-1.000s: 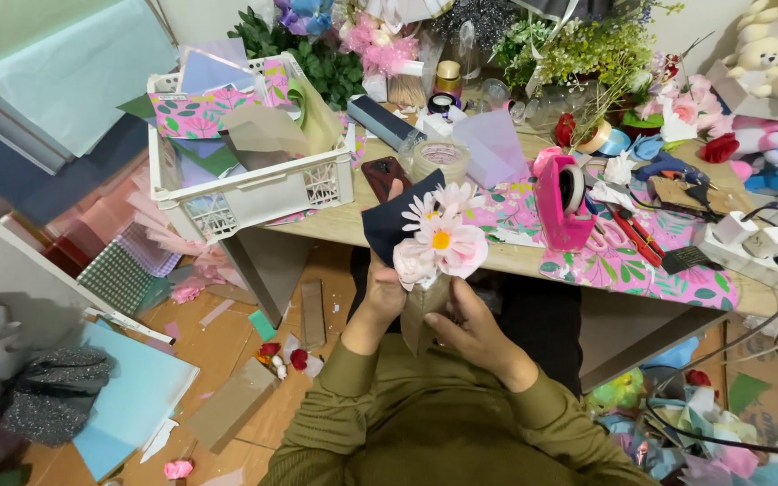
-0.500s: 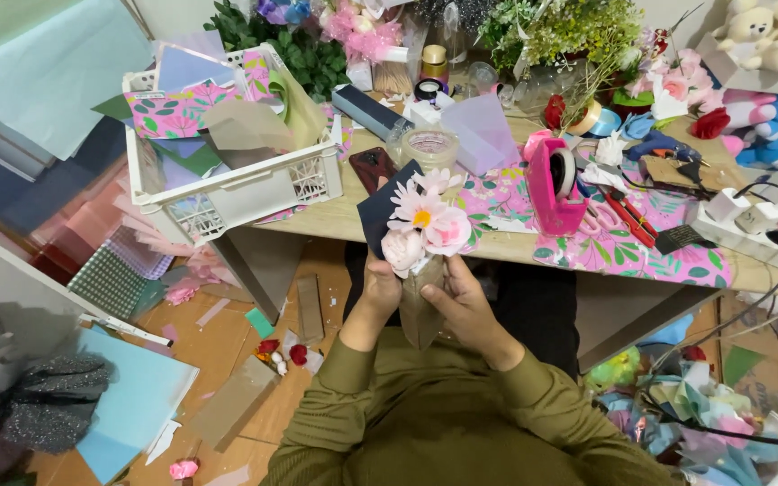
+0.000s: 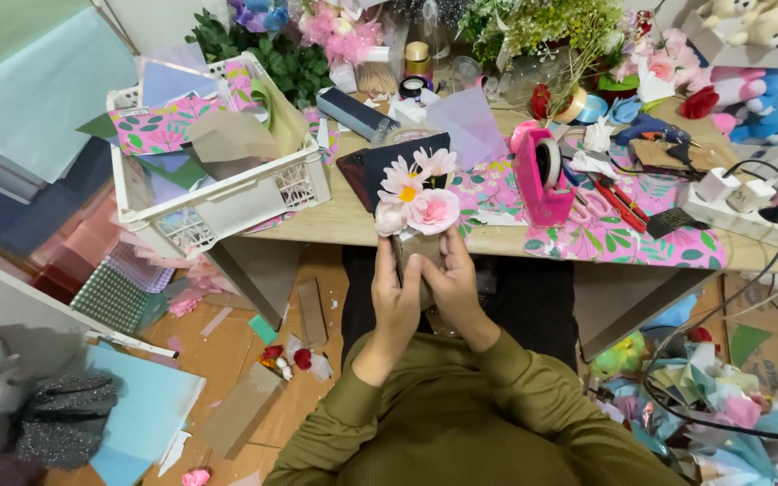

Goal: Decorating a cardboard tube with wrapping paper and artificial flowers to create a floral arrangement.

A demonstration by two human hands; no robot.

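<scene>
A small bunch of artificial flowers (image 3: 418,198), pale pink daisies and a pink rose, stands upright in front of me over the table's near edge. Its stems are wrapped in brownish paper (image 3: 412,254). My left hand (image 3: 395,301) grips the wrapped stems from the left, and my right hand (image 3: 454,286) closes on them from the right. Both wrists wear olive green sleeves. A dark sheet of paper (image 3: 387,158) lies on the table just behind the flowers.
A white crate (image 3: 227,202) of coloured paper stands at the table's left. A pink tape dispenser (image 3: 540,180), red scissors (image 3: 607,198) and a white power strip (image 3: 749,211) sit to the right. Greenery and plush toys line the back. Paper scraps litter the floor.
The bunch stays in both hands, shifted a little to the right of the frame as my view moved; my fingers have shifted slightly on the wrapped stems.
</scene>
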